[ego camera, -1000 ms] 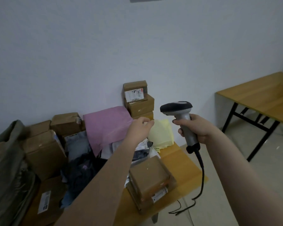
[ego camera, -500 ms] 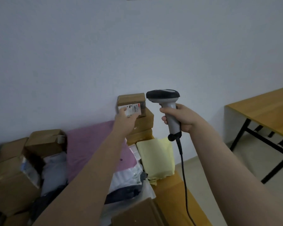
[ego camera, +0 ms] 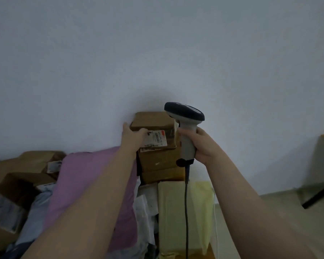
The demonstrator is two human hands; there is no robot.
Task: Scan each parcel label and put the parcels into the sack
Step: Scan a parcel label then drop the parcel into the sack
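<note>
Parcel (ego camera: 153,120) with the label (ego camera: 155,140) sits on top of the box stack (ego camera: 157,161) right against the wall (ego camera: 157,53). Left hand (ego camera: 132,139) grips its corner, right hand (ego camera: 202,144) is wrapped round the scanner (ego camera: 185,126) just beside it.

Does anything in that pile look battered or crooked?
Yes. The top box, which the left hand grips, looks dented, and its label is wrinkled and sits crooked.

Brown top box (ego camera: 153,121), white-and-red label (ego camera: 154,140), pink mailer (ego camera: 94,184), yellow mailer (ego camera: 183,212)
</note>
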